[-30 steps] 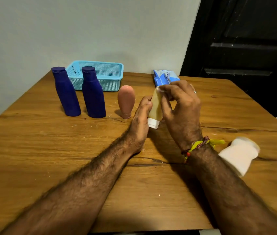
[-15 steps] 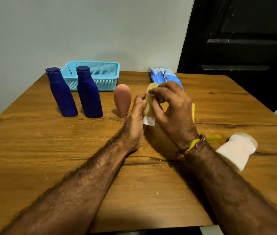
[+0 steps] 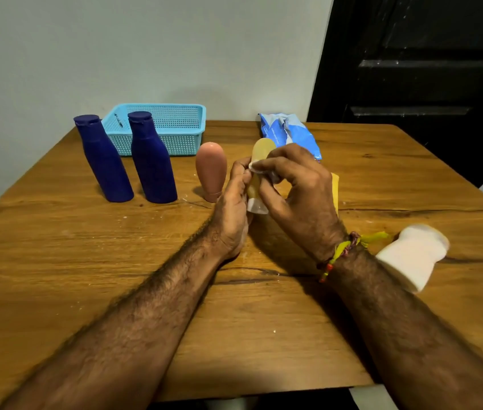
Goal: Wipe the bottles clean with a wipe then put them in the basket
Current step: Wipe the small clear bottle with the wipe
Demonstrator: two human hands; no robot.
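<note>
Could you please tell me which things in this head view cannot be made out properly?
- Yellowish bottle: its middle is hidden by the left hand and right hand.
- Wipe: mostly hidden under the right fingers.
- Yellow item: largely hidden behind the right hand; cannot identify it.
- Wipes packet: print too small to read.
- Blue basket: floor partly hidden by a blue bottle.

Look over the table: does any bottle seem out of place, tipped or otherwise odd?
One does. The white bottle lies tipped on its side near the right edge of the table, while the two blue bottles and the pink bottle stand upright. Pale specks dot the wood. Nothing looks spilled.
</note>
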